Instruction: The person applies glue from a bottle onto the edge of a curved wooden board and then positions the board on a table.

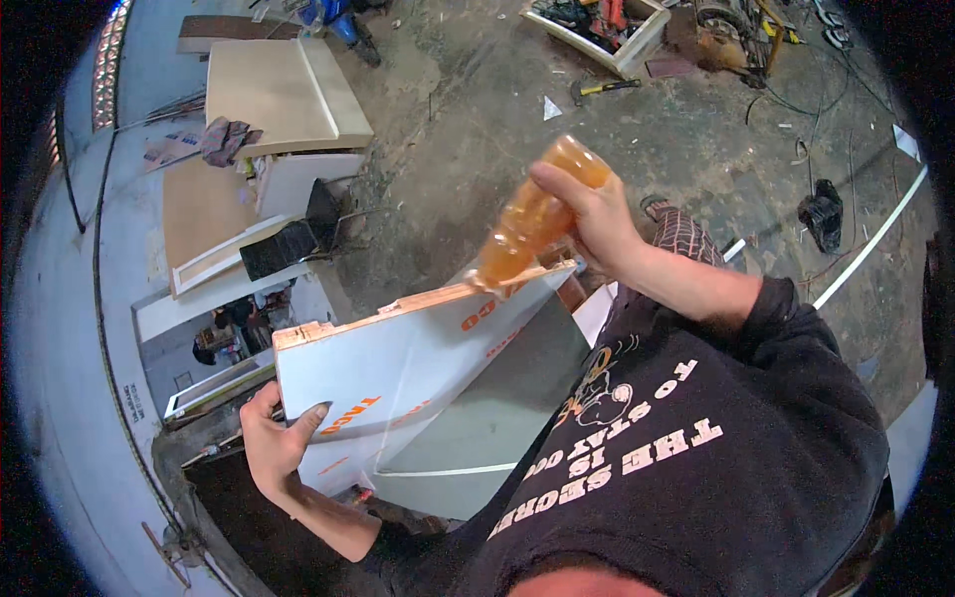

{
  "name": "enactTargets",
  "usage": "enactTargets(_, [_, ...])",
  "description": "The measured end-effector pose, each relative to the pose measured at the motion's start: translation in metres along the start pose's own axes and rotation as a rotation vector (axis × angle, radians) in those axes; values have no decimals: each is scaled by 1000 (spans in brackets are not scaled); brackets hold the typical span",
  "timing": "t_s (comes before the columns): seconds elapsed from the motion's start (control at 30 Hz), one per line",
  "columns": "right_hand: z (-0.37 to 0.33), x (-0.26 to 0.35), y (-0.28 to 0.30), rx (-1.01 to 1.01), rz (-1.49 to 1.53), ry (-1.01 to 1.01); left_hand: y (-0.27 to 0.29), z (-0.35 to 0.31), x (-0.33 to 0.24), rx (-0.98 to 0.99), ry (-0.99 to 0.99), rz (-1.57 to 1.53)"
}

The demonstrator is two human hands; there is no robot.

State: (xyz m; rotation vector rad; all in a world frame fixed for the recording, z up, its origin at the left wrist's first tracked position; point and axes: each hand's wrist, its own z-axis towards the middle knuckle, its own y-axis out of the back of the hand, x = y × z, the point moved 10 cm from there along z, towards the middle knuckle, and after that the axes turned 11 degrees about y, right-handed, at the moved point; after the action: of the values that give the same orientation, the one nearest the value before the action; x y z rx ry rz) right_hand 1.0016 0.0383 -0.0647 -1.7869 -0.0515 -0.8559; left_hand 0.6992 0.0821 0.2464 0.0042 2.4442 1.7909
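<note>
A white-faced panel (398, 363) with orange printing stands on edge in front of me, its rough wooden top edge (423, 300) facing up. My left hand (274, 438) grips the panel's left end, thumb on the printed face and fingers round behind. My right hand (605, 219) is wrapped round a clear plastic squeeze bottle (527, 221) of amber, glue-like liquid. The bottle is tilted with its mouth down, at the wooden edge near its right part. Whether the mouth touches the wood, or liquid flows out, I cannot tell.
Pale boards (274, 95) and a dark chair-like object (288, 239) stand at the left, with a crumpled cloth (227, 141) on them. A hammer (607, 88) lies on the floor near a wooden tool box (635, 58). A black plastic bag (824, 214) and cables lie at the right.
</note>
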Motion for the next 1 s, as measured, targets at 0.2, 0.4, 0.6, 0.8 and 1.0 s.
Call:
enactTargets(0.2, [11, 34, -90, 143, 73, 128, 6, 0, 9, -15, 11, 9])
enactTargets(0.4, [8, 21, -44, 75, -20, 128, 4, -1, 6, -33, -28, 11])
enactTargets(0.6, [14, 55, -117, 184, 139, 203, 2, 0, 2, -28, -27, 15])
enactTargets(0.8, [12, 65, -126, 237, 127, 226, 6, 3, 15, -50, -12, 56])
enactTargets(1.0, [10, 66, -157, 265, 181, 226, 3, 10, 21, -38, -9, 19])
